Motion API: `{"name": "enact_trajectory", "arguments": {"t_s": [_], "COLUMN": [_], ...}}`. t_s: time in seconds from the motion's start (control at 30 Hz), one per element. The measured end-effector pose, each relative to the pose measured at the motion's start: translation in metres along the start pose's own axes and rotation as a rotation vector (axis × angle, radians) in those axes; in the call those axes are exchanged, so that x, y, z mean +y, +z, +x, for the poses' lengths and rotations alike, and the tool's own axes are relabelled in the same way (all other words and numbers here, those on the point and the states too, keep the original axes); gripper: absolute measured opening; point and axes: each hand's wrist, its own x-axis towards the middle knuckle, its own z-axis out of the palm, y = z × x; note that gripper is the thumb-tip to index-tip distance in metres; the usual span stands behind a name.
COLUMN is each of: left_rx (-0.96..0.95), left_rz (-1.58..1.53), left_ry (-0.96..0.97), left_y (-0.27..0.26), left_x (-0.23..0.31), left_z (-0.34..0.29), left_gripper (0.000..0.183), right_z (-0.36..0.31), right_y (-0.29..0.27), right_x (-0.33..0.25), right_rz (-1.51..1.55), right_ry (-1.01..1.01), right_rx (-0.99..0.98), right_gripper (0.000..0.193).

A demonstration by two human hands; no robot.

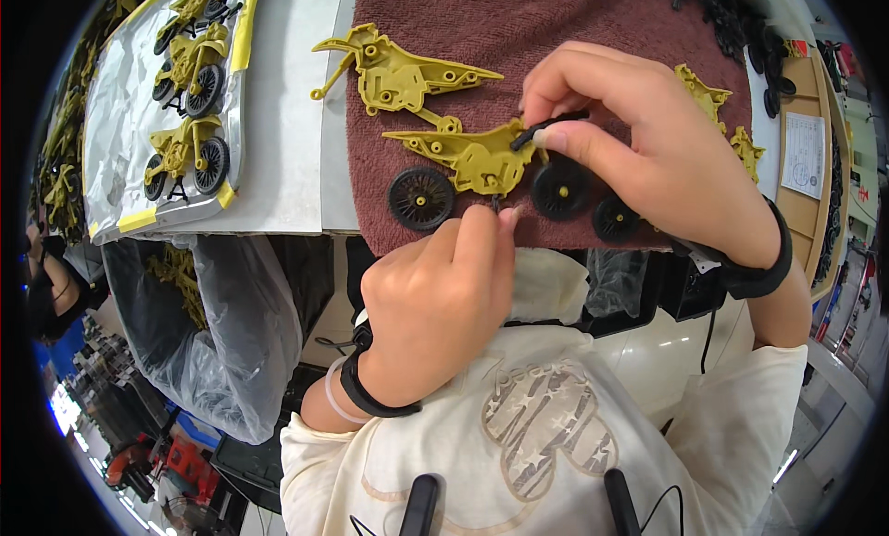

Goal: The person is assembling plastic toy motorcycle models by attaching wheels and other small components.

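Note:
An olive-yellow toy motorcycle body half (482,163) lies hollow side up on the brown towel (546,36). My right hand (648,138) pinches a black handlebar-like piece (530,134) against its upper right end. Below it, my left hand (435,291) is closed at the lower edge, with its fingertips on a small black part (495,203) that mostly hides behind them. A spoked black wheel (421,200) lies at the body's left, and another wheel (561,191) at its right, beside a third wheel (618,219). A second body half (398,80) rests just beyond.
Finished-looking toy motorcycles (194,68) stand on a yellow-taped board (125,223) at the left. More yellow parts (704,96) lie beyond my right hand, and black parts (718,18) pile up at the far right. A plastic-lined bin (245,342) sits below the table's left side.

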Motion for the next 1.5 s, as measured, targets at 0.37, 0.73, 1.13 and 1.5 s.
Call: {"name": "enact_trajectory", "arguments": {"t_s": [0.37, 0.73, 1.13, 1.5], "left_rx": [0.032, 0.025, 0.004, -0.052], "left_rz": [-0.082, -0.116, -0.002, 0.007], "left_ry": [0.010, 0.002, 0.044, 0.045], "left_y": [0.000, 0.003, 0.003, 0.000], "left_x": [-0.008, -0.005, -0.004, -0.005], "left_z": [-0.011, -0.012, -0.007, -0.003], "left_gripper": [0.023, 0.024, 0.028, 0.026], "right_z": [-0.009, -0.006, 0.016, 0.029], "right_y": [0.008, 0.012, -0.012, -0.016], "right_x": [-0.006, -0.004, -0.023, -0.018], "right_rz": [-0.064, -0.151, 0.392, 0.095], "right_ry": [0.026, -0.045, 0.341, 0.177], "right_rx": [-0.004, 0.041, -0.020, -0.076], "right_gripper": [0.009, 0.009, 0.014, 0.015]}}
